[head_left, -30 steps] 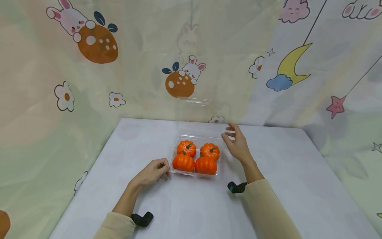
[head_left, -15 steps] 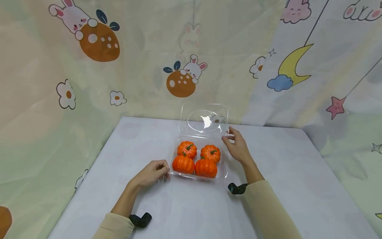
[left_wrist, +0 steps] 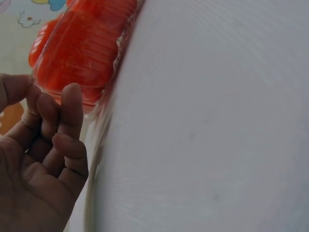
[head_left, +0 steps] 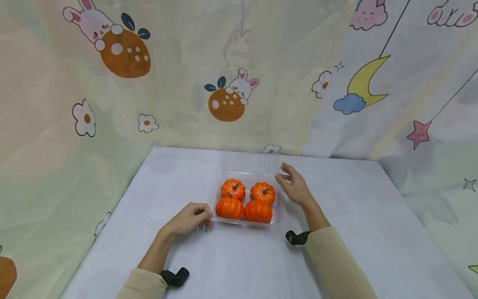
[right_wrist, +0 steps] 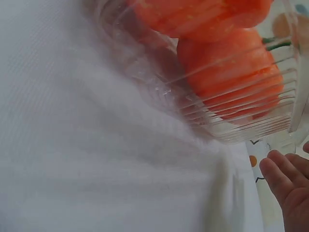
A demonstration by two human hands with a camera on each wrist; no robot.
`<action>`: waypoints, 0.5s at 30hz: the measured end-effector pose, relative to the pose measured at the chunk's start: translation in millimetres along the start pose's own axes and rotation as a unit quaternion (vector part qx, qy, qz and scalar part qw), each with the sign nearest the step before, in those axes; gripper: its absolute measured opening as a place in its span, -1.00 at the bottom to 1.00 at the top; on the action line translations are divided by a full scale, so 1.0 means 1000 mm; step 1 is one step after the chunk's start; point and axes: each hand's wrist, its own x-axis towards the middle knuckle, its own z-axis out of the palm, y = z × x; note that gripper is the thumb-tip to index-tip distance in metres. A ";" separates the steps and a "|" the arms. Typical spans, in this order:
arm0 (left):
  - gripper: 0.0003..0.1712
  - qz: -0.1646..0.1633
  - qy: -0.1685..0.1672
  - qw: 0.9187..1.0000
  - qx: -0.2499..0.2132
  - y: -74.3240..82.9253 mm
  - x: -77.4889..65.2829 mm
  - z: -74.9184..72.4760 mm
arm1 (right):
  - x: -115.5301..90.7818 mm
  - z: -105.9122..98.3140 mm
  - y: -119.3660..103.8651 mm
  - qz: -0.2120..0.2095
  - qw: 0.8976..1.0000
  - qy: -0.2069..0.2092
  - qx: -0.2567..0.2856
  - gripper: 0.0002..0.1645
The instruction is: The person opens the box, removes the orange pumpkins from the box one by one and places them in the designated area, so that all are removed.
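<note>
The left grip [head_left: 189, 218] pinches the clear plastic clamshell [head_left: 239, 222] by its near-left corner, four orange pumpkins [head_left: 258, 211] inside to its right, while the right grip [head_left: 295, 187], loosely extended, sits beside the open lid [head_left: 252, 162], apparently mid lid-handling, which probably calls for continued steadying.

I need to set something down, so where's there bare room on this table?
The white table is bare right of the right sleeve, left of the left hand, and in front of the clear box between the black wrist devices. It's crowded at the box: four orange pumpkins inside, the right hand by its lid.
</note>
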 end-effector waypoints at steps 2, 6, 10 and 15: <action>-0.73 0.000 0.000 1.000 -0.001 0.000 0.000 0.000 | 0.000 0.000 0.001 -0.004 1.000 -0.001 0.002 -0.22; -0.75 0.000 -0.002 1.000 0.000 -0.001 0.000 -0.001 | -0.001 0.001 0.003 -0.003 1.000 -0.007 -0.007 -0.26; -0.76 0.001 -0.005 1.000 0.005 0.000 0.000 -0.002 | -0.003 0.001 0.002 -0.001 1.000 -0.008 -0.027 -0.29; -0.75 -0.001 -0.013 1.000 0.009 0.001 0.001 -0.004 | -0.007 0.001 -0.005 -0.021 0.999 -0.009 -0.039 -0.30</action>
